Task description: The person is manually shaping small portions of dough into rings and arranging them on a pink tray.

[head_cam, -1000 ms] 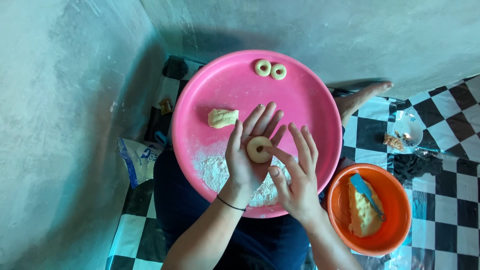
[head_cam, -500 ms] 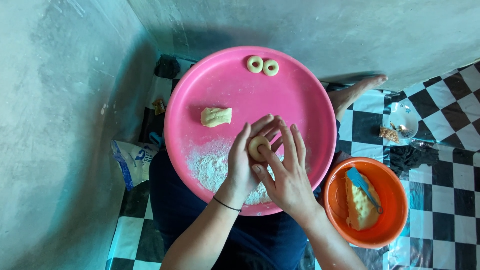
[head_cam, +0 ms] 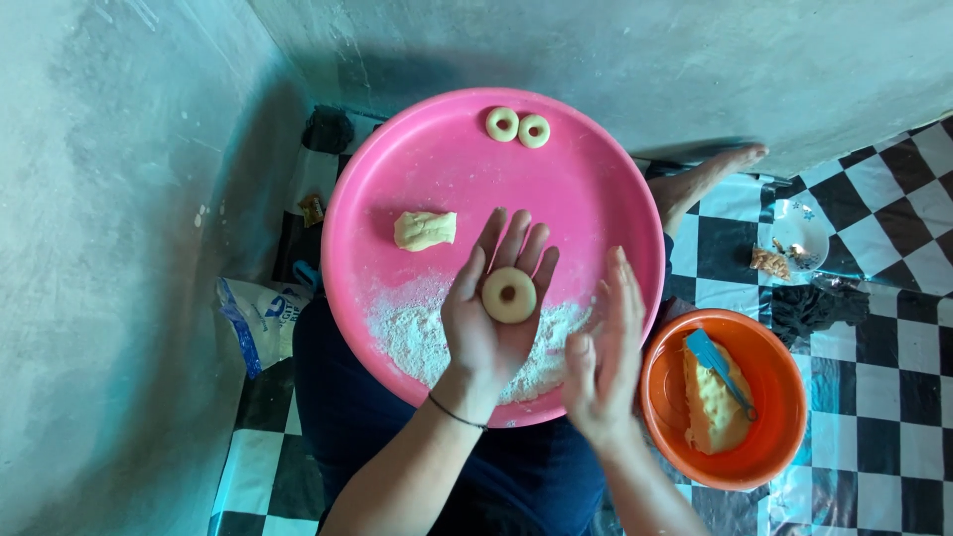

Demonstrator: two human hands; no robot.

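A big pink round tray (head_cam: 447,159) rests on my lap. My left hand (head_cam: 493,313) lies palm up above it, and a pale dough ring with a dark centre (head_cam: 509,295) sits flat on the palm. My right hand (head_cam: 608,352) stands edge-on just to the right, fingers straight, holding nothing. Two finished dough rings (head_cam: 517,127) lie side by side at the tray's far rim. A lump of raw dough (head_cam: 425,229) lies left of my left hand. A patch of white flour (head_cam: 417,333) covers the tray's near part.
An orange bowl (head_cam: 769,447) at the right holds a block of dough (head_cam: 711,407) and a blue scraper (head_cam: 717,365). A bare foot (head_cam: 707,179) rests on the black-and-white checkered floor. A small white dish (head_cam: 799,233) and a plastic bag (head_cam: 260,318) lie nearby. Grey walls stand close by.
My hands were pressed together around the dough ring. They have come apart: the right hand lifted off to the right and the ring lies exposed on my open left palm.
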